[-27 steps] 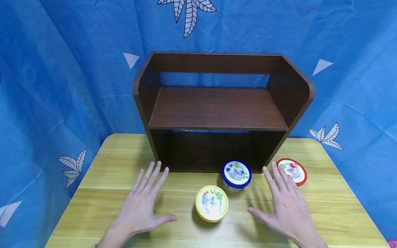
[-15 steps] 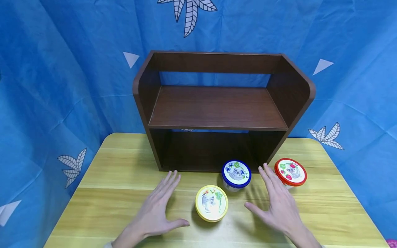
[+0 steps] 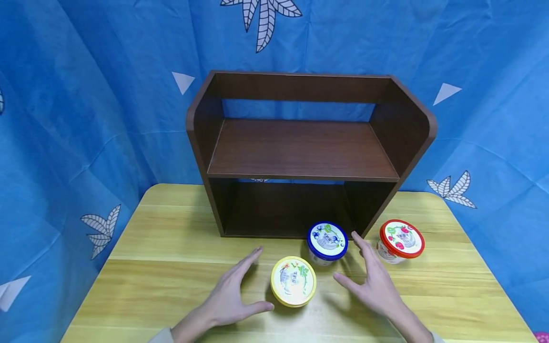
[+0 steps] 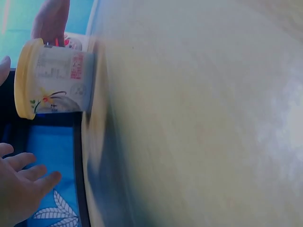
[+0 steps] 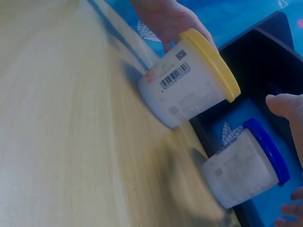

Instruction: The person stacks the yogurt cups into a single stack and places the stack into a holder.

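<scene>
Left hand [image 3: 228,296] and right hand [image 3: 374,288] both have thumb and fingers apart. Between them, a round white tub with a yellow lid [image 3: 293,281] stands on a light wooden table [image 3: 167,257]. Near the right hand and a dark brown wooden shelf [image 3: 302,148] stands a round white tub with a blue lid [image 3: 327,241]. Past the right hand is a round white tub with a red lid [image 3: 402,239].

Left hand [image 4: 19,191] had its fingers spread near the yellow-lidded tub [image 4: 61,78], right hand [image 4: 52,21] was behind it, and table [image 4: 203,123] hogged most of the view.
</scene>
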Action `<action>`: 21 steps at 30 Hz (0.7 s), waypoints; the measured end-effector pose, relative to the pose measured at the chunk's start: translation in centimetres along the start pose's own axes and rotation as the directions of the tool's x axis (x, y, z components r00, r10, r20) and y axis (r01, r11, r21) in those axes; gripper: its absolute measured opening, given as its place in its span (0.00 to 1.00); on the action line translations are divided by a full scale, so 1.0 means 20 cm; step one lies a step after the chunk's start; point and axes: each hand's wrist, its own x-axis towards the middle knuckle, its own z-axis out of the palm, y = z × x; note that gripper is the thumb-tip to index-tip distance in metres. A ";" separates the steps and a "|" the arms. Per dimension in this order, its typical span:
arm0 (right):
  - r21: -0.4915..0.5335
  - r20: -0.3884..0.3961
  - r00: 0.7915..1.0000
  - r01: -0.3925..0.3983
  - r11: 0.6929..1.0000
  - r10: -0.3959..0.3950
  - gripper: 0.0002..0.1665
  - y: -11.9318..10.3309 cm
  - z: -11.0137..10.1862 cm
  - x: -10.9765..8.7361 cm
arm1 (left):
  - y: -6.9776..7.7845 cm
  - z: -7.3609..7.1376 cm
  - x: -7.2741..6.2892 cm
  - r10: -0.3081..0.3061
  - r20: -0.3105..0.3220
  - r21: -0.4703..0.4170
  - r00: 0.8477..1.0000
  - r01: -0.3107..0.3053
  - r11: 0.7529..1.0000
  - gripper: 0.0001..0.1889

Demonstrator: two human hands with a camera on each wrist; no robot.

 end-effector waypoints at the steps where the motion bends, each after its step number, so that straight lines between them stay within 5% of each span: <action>1: 0.018 0.004 1.000 -0.003 1.000 0.003 0.61 0.01 0.01 0.00 | 0.00 0.01 0.00 -0.014 0.010 -0.038 1.000 0.014 0.999 0.60; 10: 0.253 0.006 1.000 0.021 0.967 -0.024 0.57 0.07 0.07 0.08 | -0.01 0.06 0.05 -0.030 0.071 -0.181 0.997 0.043 0.983 0.58; 21: 0.307 0.022 1.000 -0.008 0.952 0.001 0.58 0.11 0.12 0.15 | -0.01 0.13 0.09 -0.006 0.163 -0.315 0.987 0.058 0.947 0.59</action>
